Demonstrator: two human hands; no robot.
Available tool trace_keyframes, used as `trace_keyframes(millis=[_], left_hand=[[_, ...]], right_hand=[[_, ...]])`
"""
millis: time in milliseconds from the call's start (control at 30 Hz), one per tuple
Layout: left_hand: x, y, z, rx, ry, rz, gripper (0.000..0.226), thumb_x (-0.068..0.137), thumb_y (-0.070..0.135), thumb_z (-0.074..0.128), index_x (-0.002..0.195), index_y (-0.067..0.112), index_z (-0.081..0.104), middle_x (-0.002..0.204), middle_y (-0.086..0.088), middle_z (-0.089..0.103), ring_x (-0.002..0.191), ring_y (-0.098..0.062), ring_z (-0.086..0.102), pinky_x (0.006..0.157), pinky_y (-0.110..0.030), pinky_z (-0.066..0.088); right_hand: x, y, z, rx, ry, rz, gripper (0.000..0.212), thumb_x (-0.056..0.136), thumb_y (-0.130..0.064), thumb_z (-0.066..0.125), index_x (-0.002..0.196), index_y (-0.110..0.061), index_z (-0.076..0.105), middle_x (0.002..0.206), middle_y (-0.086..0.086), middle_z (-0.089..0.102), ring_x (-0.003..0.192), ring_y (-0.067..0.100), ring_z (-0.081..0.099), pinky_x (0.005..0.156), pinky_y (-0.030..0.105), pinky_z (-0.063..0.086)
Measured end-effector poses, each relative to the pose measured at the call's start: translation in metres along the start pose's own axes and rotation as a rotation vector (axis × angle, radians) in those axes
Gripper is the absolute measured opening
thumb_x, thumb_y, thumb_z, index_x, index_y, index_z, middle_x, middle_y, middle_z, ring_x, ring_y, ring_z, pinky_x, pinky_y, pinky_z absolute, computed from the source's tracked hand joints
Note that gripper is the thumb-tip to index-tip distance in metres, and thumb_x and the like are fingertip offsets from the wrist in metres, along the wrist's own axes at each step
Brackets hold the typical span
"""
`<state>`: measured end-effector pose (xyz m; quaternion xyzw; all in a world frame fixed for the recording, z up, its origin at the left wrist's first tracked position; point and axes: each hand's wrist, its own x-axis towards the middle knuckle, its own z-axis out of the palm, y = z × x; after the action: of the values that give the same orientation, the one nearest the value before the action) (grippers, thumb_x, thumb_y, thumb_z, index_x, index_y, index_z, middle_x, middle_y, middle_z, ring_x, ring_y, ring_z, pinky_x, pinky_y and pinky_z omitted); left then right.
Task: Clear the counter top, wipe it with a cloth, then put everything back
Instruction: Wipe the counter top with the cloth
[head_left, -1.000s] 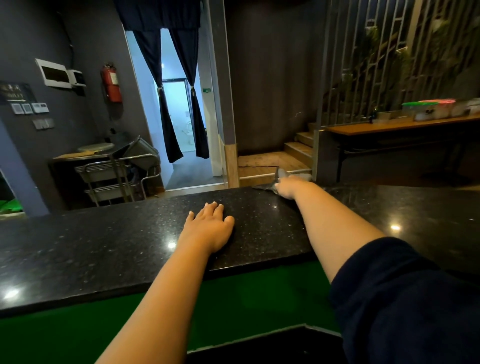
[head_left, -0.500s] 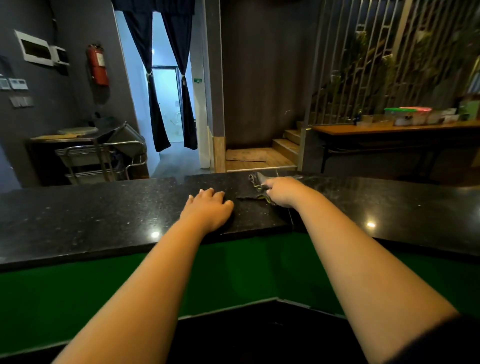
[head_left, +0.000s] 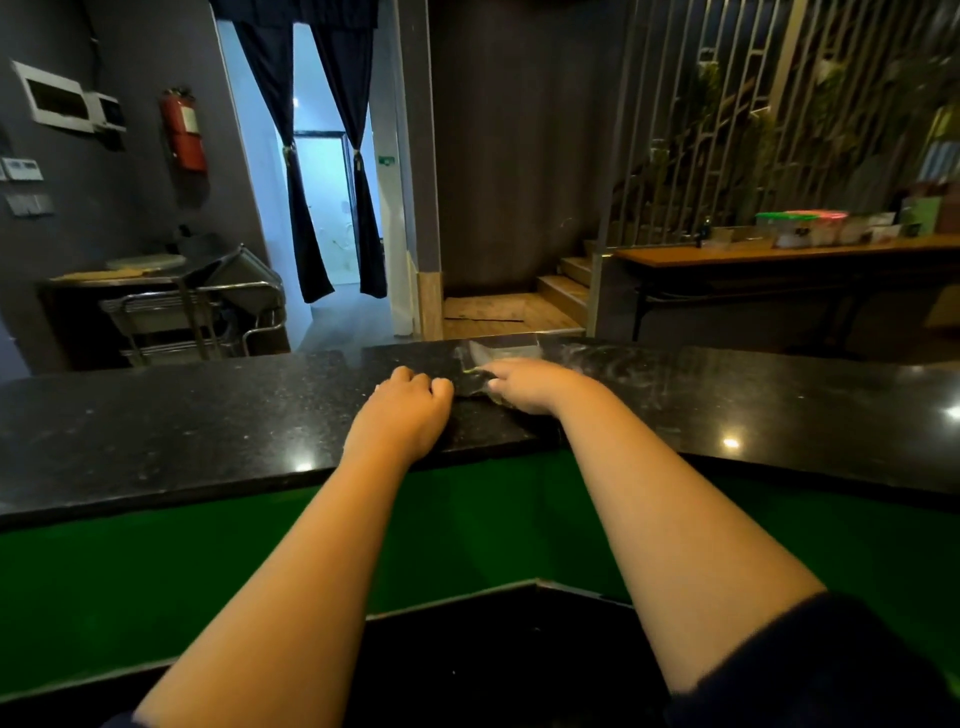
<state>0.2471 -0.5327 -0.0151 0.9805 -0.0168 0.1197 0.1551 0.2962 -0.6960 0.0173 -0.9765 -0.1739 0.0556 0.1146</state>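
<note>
A black speckled stone counter top (head_left: 156, 431) runs across the view, with a green front below it. My right hand (head_left: 530, 384) presses down on a grey cloth (head_left: 498, 356) near the counter's far edge, with its fingers spread over the cloth. The cloth is partly hidden under that hand. My left hand (head_left: 410, 405) rests on the counter just left of the cloth, fingers bent down onto the stone and holding nothing. Smeared wipe marks show on the counter to the right of the cloth.
Beyond the counter stand a metal trolley (head_left: 197, 312) at left, a curtained doorway (head_left: 327, 208) and wooden steps (head_left: 519, 306). At right, a wooden table (head_left: 779, 254) carries several lidded containers (head_left: 800, 228). A fire extinguisher (head_left: 182, 130) hangs on the left wall.
My right hand has dragged the cloth back from the far edge toward me and slightly left. My left hand has stayed in place, its fingers now more bent. The camera has tilted.
</note>
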Motion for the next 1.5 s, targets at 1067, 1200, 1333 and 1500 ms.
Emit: trace_keyframes(millis=[1067, 1200, 1333, 1500], left_hand=[[-0.002, 0.001, 0.002, -0.212, 0.063, 0.034, 0.049, 0.097, 0.037, 0.03, 0.142, 0.018, 0.038, 0.14, -0.016, 0.037, 0.122, -0.037, 0.044, 0.101, -0.051, 0.039], [-0.001, 0.03, 0.001, -0.253, 0.141, 0.025, 0.047, 0.098, 0.031, 0.034, 0.141, 0.014, 0.039, 0.143, -0.016, 0.036, 0.125, -0.036, 0.042, 0.102, -0.049, 0.037], [-0.001, 0.111, 0.006, -0.294, 0.163, 0.189, 0.049, 0.096, 0.042, 0.036, 0.136, 0.015, 0.046, 0.14, -0.011, 0.042, 0.124, -0.028, 0.045, 0.1, -0.043, 0.037], [0.006, 0.148, 0.034, 0.167, -0.206, 0.07, 0.079, 0.087, 0.076, 0.019, 0.153, 0.032, 0.014, 0.16, -0.011, 0.01, 0.146, -0.038, 0.005, 0.114, -0.058, 0.002]], right_hand=[[-0.1, 0.066, -0.009, 0.247, 0.254, 0.136, 0.04, 0.102, -0.032, 0.03, 0.138, -0.032, 0.047, 0.154, 0.001, 0.035, 0.144, 0.026, 0.024, 0.117, 0.054, -0.003], [-0.133, 0.108, -0.01, 0.108, 0.26, 0.277, 0.039, 0.101, -0.035, 0.037, 0.139, -0.033, 0.045, 0.15, 0.006, 0.035, 0.14, 0.031, 0.029, 0.114, 0.059, 0.003], [-0.147, 0.136, -0.014, 0.074, 0.336, 0.335, 0.038, 0.1, -0.041, 0.04, 0.136, -0.033, 0.047, 0.143, 0.007, 0.041, 0.135, 0.032, 0.034, 0.115, 0.058, 0.007], [-0.143, 0.151, -0.024, 0.037, 0.327, 0.334, 0.04, 0.099, -0.042, 0.043, 0.136, -0.028, 0.049, 0.14, 0.01, 0.042, 0.132, 0.032, 0.037, 0.114, 0.049, 0.025]])
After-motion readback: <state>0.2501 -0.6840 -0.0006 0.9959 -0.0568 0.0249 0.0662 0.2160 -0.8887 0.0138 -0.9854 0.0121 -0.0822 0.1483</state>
